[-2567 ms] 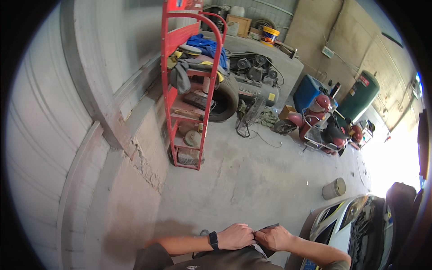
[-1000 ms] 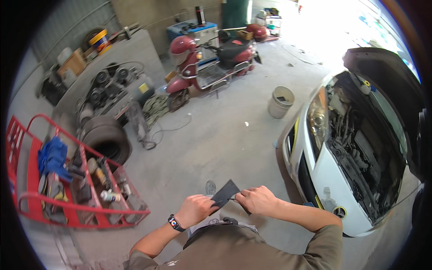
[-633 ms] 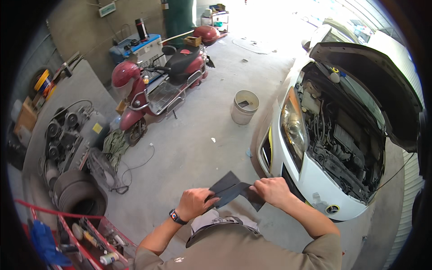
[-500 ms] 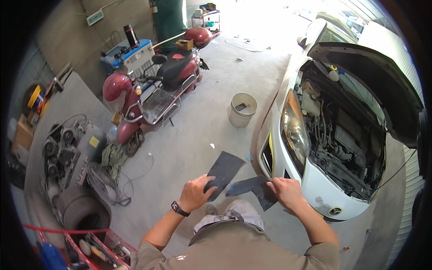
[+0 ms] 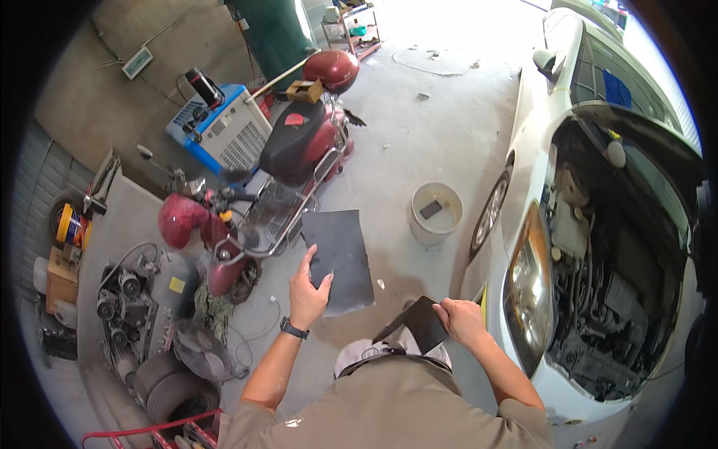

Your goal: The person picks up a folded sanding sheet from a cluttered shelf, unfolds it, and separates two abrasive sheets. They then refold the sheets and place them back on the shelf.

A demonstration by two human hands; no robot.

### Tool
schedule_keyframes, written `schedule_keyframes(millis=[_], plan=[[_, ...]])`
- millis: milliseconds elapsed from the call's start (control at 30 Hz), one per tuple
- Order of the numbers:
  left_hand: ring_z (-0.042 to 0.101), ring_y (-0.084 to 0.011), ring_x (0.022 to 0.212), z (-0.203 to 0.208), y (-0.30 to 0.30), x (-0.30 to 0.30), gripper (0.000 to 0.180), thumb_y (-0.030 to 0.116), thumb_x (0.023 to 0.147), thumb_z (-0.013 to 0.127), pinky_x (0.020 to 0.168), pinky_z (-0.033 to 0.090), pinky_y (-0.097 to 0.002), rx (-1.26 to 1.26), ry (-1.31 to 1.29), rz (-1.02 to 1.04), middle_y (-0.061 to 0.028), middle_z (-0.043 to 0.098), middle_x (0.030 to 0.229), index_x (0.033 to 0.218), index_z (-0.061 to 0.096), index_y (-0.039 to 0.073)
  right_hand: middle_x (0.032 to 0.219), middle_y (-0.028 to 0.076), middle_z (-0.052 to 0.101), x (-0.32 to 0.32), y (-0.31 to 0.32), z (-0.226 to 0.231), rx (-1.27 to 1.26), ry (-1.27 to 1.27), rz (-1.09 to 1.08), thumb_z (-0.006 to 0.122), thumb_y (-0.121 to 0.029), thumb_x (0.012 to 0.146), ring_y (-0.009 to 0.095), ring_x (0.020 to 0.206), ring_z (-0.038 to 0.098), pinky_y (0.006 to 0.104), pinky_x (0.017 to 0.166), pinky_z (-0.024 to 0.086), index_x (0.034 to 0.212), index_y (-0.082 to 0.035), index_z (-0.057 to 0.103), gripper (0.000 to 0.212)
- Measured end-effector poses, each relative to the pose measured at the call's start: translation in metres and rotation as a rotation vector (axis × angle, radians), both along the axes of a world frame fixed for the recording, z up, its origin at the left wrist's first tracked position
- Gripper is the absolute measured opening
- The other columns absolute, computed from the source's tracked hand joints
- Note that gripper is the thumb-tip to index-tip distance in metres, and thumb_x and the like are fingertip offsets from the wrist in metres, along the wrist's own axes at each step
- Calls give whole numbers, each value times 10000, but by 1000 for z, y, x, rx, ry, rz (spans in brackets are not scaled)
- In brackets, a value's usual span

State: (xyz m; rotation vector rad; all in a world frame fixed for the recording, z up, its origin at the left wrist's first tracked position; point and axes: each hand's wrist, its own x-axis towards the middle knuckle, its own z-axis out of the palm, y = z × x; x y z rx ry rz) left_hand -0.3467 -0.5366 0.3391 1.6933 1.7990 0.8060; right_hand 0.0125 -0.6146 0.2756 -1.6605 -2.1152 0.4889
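Note:
In my left hand (image 5: 309,292) is a dark grey rectangular sandpaper sheet (image 5: 340,258), gripped at its left edge and lying nearly flat to view above the floor. My right hand (image 5: 460,318) pinches a second, darker piece of sandpaper (image 5: 425,326) by its upper right corner. This piece is bent or folded and hangs in front of my lap. The two pieces are apart. My right-hand fingertips are partly hidden behind the piece.
A whitish bucket (image 5: 436,230) with a dark block (image 5: 431,209) in it stands ahead. To the right is a white car (image 5: 535,142) with its hood raised. A red scooter (image 5: 299,142), a compressor (image 5: 142,299) and tires (image 5: 179,393) occupy the left side.
My left hand has raised its sheet forward and turned it, so more of its face shows. The right-hand piece has shifted slightly left and swung lower. The view has turned left.

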Motion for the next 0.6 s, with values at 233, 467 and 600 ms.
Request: schedule_keyframes(millis=[233, 467, 600], plan=[[602, -391, 1352, -15, 223, 10, 941, 79, 833, 829, 1143, 467, -433, 354, -69, 52, -312, 575, 1474, 1620, 324, -30, 707, 159, 665, 15, 194, 33, 0, -43, 86, 671, -323, 1020, 416, 680, 669, 515, 590, 524, 753, -55, 589, 387], [339, -446, 1545, -68, 513, -4, 1111, 118, 804, 833, 1283, 302, -430, 358, 5, 176, -356, 327, 1641, 1637, 131, -102, 706, 198, 668, 8, 350, -2, -44, -105, -59, 673, -304, 1016, 433, 680, 675, 527, 607, 525, 758, -52, 616, 365], [343, -476, 1528, -79, 683, -28, 1092, 146, 797, 785, 1271, 327, -443, 344, 70, 200, -389, 315, 1623, 1615, 120, -140, 719, 214, 659, -3, 428, 4, -112, -66, -289, 683, -292, 1013, 448, 705, 671, 527, 637, 525, 777, -39, 645, 348]])
